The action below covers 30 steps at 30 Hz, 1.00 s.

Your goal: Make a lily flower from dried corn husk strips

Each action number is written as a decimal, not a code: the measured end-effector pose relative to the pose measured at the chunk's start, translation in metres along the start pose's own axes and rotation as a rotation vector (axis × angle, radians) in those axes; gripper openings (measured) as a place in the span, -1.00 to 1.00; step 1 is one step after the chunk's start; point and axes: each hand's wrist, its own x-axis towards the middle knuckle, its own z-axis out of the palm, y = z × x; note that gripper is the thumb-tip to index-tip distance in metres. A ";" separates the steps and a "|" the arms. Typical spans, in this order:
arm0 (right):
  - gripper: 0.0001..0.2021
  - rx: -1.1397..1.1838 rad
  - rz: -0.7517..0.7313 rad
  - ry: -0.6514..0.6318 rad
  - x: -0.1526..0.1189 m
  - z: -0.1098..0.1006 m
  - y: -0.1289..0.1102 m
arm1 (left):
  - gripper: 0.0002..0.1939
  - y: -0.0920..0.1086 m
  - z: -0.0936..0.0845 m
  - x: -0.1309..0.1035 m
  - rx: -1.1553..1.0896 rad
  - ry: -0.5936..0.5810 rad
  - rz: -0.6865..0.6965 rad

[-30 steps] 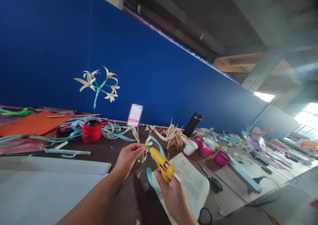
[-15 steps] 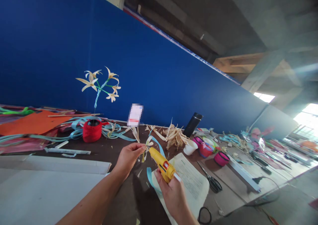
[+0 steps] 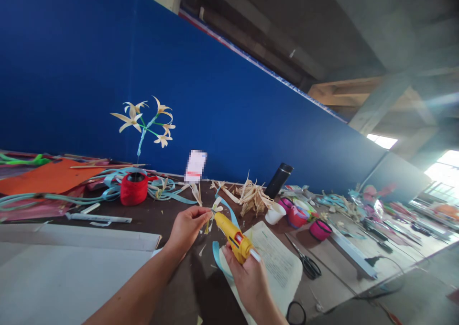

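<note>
Flower — pinched in left hand, glue gun nozzle against it.

Clock read from the glue gun, 12 = far edge of table. Wall panel runs behind table, approx. 10 to 2. Flower spray at 11, upright above the spool, which sits at 10 w/ ribbon coils just beside its R side. Flat sheet farther L, btwn 9 & 10; tube at 9, nearer than spool; shallow box at 8, front L. Card at 11, by the panel. Husk pile at 1; bottle at 1–2, behind cup at 2. Printed page at 4, on table; scissors btwn 3 & 4, R of page; ruler at 3, farther R.
</note>
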 end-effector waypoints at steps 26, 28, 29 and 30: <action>-0.72 0.003 -0.005 0.022 0.000 0.000 0.002 | -0.67 0.009 0.002 -0.003 -0.030 0.052 -0.034; -0.73 0.002 0.002 0.013 0.001 0.000 0.002 | -0.68 0.010 0.002 -0.004 -0.027 0.051 -0.038; -0.73 0.001 0.005 0.009 0.001 0.000 0.002 | -0.68 0.009 0.002 -0.004 -0.025 0.052 -0.037; -0.73 0.001 0.007 0.010 0.001 0.000 0.001 | -0.68 0.009 0.002 -0.004 -0.025 0.051 -0.033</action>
